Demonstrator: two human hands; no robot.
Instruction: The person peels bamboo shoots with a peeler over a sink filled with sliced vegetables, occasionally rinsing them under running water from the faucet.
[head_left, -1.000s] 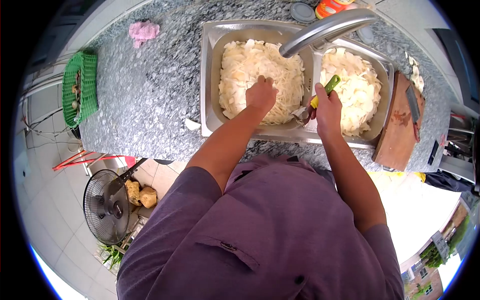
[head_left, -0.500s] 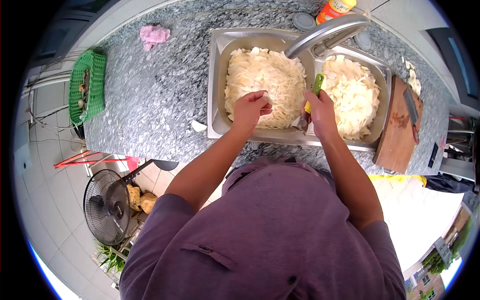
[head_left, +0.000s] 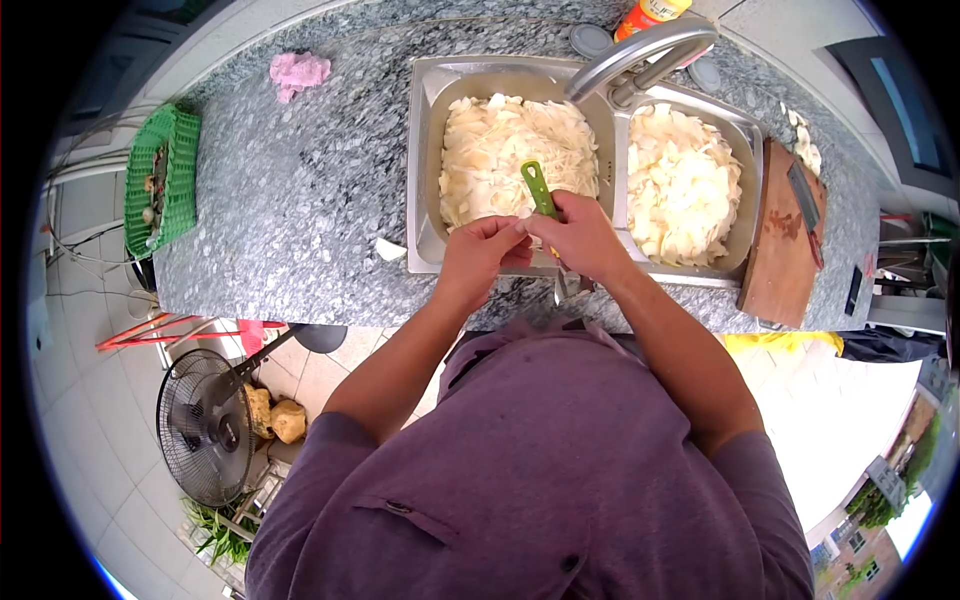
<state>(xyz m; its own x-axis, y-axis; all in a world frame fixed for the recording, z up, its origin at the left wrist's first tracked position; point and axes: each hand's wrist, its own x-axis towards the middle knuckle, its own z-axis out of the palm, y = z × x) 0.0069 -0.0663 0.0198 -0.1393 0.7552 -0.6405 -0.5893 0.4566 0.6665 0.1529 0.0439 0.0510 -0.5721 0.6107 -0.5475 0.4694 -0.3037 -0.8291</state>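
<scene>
Over the front of the left sink basin (head_left: 424, 190), my two hands meet at the fingertips. My right hand (head_left: 585, 240) is closed around a green-handled peeler (head_left: 536, 185); its handle points away from me and its metal end sticks out below the hand, toward the counter edge. The fingers of my left hand (head_left: 478, 262) are pinched on a small white piece (head_left: 522, 228), mostly hidden where the right fingertips touch it. Pale vegetable slices (head_left: 510, 140) fill the left basin beneath the hands. More pale slices (head_left: 685, 185) are heaped in the right basin.
A faucet (head_left: 640, 60) arches over the sink. To the right lies a wooden board (head_left: 775, 255) with a knife (head_left: 803, 195) on it. On the left are a green basket (head_left: 178, 185) and a pink cloth (head_left: 298, 72). A white scrap (head_left: 390, 250) lies beside the sink.
My right hand has moved left with the peeler, from the divider to over the left basin. My left hand has come slightly down, and the fingertips now meet.
</scene>
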